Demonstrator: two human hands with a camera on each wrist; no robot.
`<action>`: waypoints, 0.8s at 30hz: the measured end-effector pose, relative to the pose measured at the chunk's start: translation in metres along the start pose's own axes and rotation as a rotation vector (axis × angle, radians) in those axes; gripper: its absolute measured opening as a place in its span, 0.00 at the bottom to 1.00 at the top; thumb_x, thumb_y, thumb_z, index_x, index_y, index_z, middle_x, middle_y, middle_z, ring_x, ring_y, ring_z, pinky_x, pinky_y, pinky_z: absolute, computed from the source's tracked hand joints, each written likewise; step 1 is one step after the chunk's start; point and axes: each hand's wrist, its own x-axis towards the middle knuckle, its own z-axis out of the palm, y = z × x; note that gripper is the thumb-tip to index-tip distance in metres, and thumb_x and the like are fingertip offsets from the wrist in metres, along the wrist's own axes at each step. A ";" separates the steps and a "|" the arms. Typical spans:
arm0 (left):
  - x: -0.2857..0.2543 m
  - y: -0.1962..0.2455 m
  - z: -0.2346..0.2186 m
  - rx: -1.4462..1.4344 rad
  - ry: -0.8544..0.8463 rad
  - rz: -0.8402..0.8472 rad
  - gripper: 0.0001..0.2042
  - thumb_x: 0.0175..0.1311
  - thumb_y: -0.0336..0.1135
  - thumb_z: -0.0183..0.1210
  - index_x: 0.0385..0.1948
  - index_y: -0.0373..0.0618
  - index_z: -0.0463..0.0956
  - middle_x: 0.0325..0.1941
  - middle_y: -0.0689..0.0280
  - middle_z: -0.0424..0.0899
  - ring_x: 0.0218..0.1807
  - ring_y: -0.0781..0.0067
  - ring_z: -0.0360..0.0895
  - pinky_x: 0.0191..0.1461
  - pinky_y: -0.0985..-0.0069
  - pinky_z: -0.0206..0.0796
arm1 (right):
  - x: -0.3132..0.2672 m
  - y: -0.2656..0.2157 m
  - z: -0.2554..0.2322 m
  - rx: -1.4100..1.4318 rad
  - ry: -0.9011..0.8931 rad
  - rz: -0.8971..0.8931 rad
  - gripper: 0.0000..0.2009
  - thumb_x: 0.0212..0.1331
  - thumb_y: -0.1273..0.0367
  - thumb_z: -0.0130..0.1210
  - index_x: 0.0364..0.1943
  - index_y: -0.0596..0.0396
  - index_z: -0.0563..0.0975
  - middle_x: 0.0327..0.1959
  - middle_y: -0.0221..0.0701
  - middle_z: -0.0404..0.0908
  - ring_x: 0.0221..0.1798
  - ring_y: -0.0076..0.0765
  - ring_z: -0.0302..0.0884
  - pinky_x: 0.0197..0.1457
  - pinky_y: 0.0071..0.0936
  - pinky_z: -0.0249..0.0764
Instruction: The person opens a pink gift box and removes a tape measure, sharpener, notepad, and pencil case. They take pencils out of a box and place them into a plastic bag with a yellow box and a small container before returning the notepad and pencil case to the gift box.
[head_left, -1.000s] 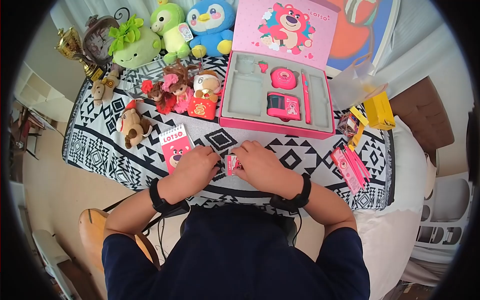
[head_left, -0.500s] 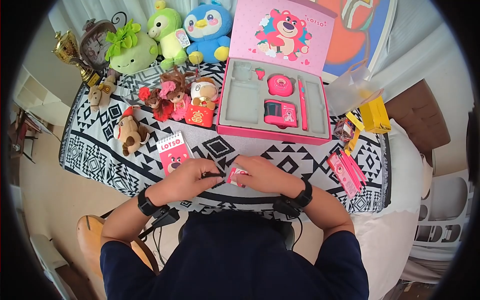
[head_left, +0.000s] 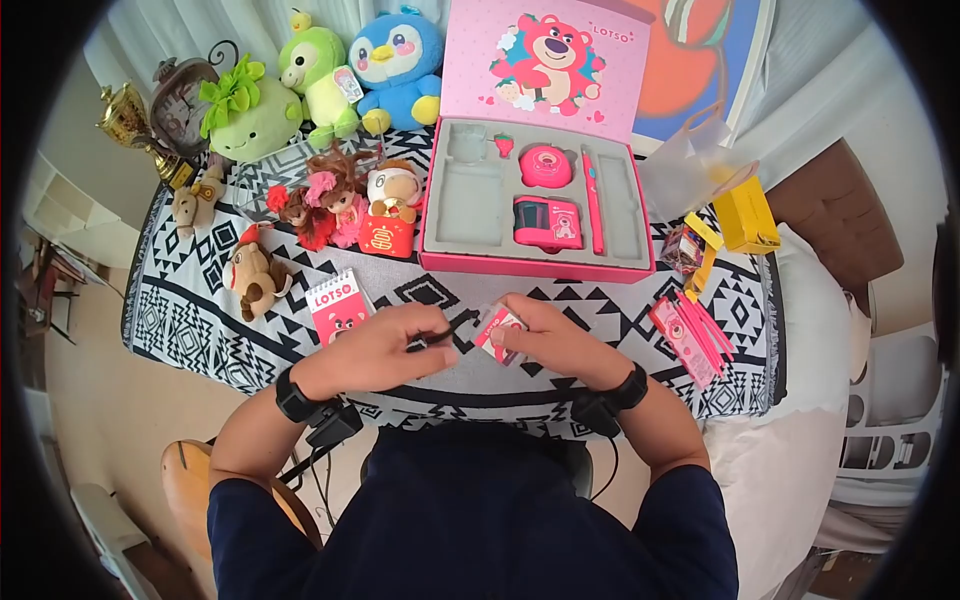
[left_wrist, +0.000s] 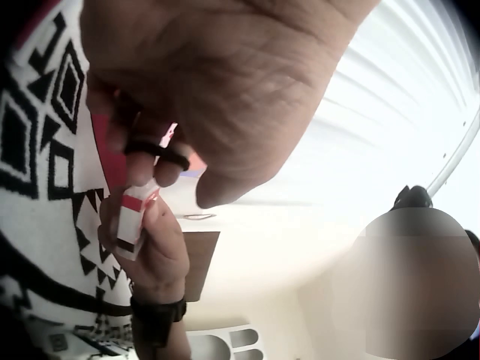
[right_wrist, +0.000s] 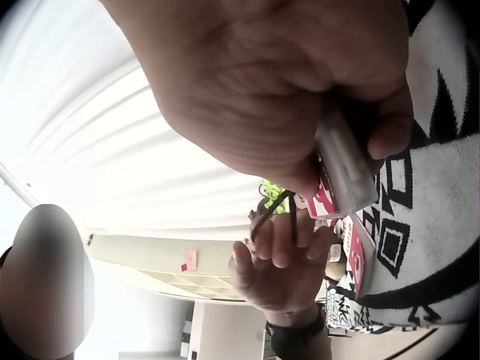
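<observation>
My right hand (head_left: 545, 338) pinches a small pink-and-white box (head_left: 499, 334) marked LOTSO, raised at a tilt between thumb and fingers. Its clear wrapping (right_wrist: 349, 176) shows in the right wrist view, partly covered by the fingers. To the left of it my left hand (head_left: 375, 348) is held palm inward, with loosely bent fingers and the thumb standing apart from them. A thin black band (left_wrist: 156, 154) crosses these fingers. A pink LOTSO notepad (head_left: 334, 302) with a spiral top lies just beyond the left hand, its lower part hidden by it.
An open pink gift box (head_left: 470, 262) with moulded compartments stands behind the hands. Pink pencils (head_left: 708, 335) lie on the right, near a yellow box (head_left: 746, 220). Plush toys (head_left: 258, 285) and dolls (head_left: 345, 215) fill the left and back of the patterned cloth (head_left: 590, 300).
My right hand has lifted and turned the small pink-and-white box, moving it slightly right. The left hand has drawn back from it and loosened its fingers. The head view has shifted slightly.
</observation>
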 end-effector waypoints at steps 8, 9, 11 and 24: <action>0.011 0.005 0.015 -0.005 -0.044 0.112 0.22 0.67 0.40 0.72 0.53 0.39 0.73 0.54 0.61 0.81 0.54 0.66 0.80 0.58 0.68 0.74 | 0.002 -0.002 0.007 0.162 0.106 -0.110 0.14 0.78 0.62 0.58 0.53 0.59 0.76 0.44 0.30 0.83 0.45 0.22 0.80 0.48 0.25 0.77; 0.012 0.010 0.015 -0.021 -0.043 0.106 0.22 0.67 0.42 0.72 0.52 0.38 0.74 0.51 0.59 0.80 0.53 0.63 0.79 0.59 0.67 0.72 | 0.002 -0.005 0.007 0.193 0.103 -0.108 0.14 0.78 0.63 0.58 0.54 0.59 0.76 0.44 0.30 0.83 0.45 0.22 0.81 0.50 0.25 0.78; 0.015 0.012 0.018 -0.040 -0.036 0.127 0.23 0.67 0.44 0.72 0.51 0.37 0.75 0.48 0.58 0.79 0.52 0.60 0.78 0.60 0.66 0.71 | 0.006 -0.005 0.010 0.324 0.124 -0.143 0.14 0.78 0.63 0.58 0.55 0.59 0.75 0.45 0.31 0.83 0.46 0.23 0.81 0.50 0.26 0.78; 0.021 0.001 0.051 -0.047 -0.041 0.144 0.31 0.67 0.41 0.72 0.69 0.41 0.72 0.61 0.54 0.80 0.58 0.58 0.80 0.55 0.64 0.75 | 0.009 -0.014 0.009 0.722 0.111 -0.143 0.13 0.80 0.66 0.55 0.61 0.56 0.72 0.54 0.34 0.85 0.51 0.27 0.82 0.49 0.32 0.81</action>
